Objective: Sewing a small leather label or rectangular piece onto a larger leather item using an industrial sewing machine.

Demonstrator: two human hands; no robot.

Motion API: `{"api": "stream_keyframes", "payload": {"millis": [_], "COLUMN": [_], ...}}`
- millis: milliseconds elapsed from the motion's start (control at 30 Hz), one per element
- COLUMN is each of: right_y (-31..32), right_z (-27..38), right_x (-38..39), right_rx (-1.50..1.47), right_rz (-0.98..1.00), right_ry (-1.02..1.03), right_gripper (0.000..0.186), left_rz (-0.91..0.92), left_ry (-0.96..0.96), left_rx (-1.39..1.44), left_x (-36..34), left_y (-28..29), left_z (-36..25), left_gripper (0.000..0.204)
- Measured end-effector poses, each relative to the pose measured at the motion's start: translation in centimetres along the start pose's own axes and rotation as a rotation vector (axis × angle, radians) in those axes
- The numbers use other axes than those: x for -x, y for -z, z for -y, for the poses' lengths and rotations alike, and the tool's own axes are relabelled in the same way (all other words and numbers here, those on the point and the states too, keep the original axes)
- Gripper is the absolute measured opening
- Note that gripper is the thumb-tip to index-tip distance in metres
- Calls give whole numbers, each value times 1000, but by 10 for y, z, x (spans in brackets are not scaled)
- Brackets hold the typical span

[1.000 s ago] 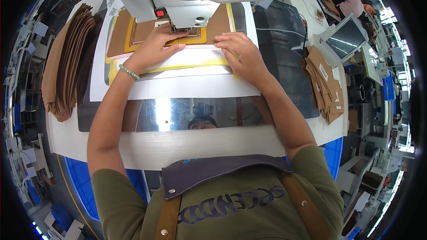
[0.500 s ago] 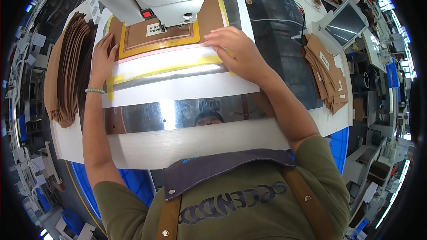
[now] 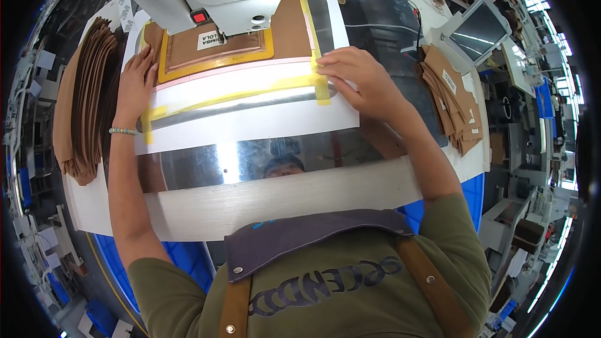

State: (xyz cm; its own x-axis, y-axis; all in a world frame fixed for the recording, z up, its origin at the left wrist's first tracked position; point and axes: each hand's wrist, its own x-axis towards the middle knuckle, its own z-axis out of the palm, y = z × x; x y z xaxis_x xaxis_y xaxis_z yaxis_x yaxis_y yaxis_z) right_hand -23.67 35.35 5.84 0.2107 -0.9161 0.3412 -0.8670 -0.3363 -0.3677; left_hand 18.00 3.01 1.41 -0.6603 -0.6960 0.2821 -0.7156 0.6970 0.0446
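- Under the white machine head (image 3: pixel 235 15), the matte brown panel (image 3: pixel 293 28) lies beneath a rectangular yellow frame (image 3: pixel 268 44); uneven tugging could skew the panel.
- Left hand (image 3: pixel 134 84) rests at the panel's curled edge; right hand (image 3: pixel 364 81) curves beside papery yellow tape (image 3: pixel 322 95). I cannot tell whether either grip pinches.

Left head-worn fisheye view, looking down from above, close over the worktable (image 3: pixel 282 206)
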Motion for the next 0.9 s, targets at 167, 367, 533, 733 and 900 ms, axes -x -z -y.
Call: {"api": "stream_keyframes", "payload": {"millis": [167, 367, 533, 733, 900], "right_y": [-42, -76, -64, -47, -36], "right_z": [43, 56, 28, 14, 8], "right_x": [-59, -86, -65, -39, -29], "right_rx": [71, 256, 191, 145, 111], "right_rz": [-50, 183, 46, 61, 88], "right_ry": [200, 146, 112, 28, -4], "right_gripper": [37, 39, 26, 25, 25], "left_rz": [1, -74, -58, -153, -50], "left_ry": [-112, -196, -90, -1, 3], "left_rx": [28, -54, 158, 291, 545], "left_x": [-10, -22, -28, -36, -53], "left_y": [3, 0, -6, -40, -22], "left_z": [-30, -99, -134, -155, -159], "left_gripper": [43, 37, 31, 31, 29]}}
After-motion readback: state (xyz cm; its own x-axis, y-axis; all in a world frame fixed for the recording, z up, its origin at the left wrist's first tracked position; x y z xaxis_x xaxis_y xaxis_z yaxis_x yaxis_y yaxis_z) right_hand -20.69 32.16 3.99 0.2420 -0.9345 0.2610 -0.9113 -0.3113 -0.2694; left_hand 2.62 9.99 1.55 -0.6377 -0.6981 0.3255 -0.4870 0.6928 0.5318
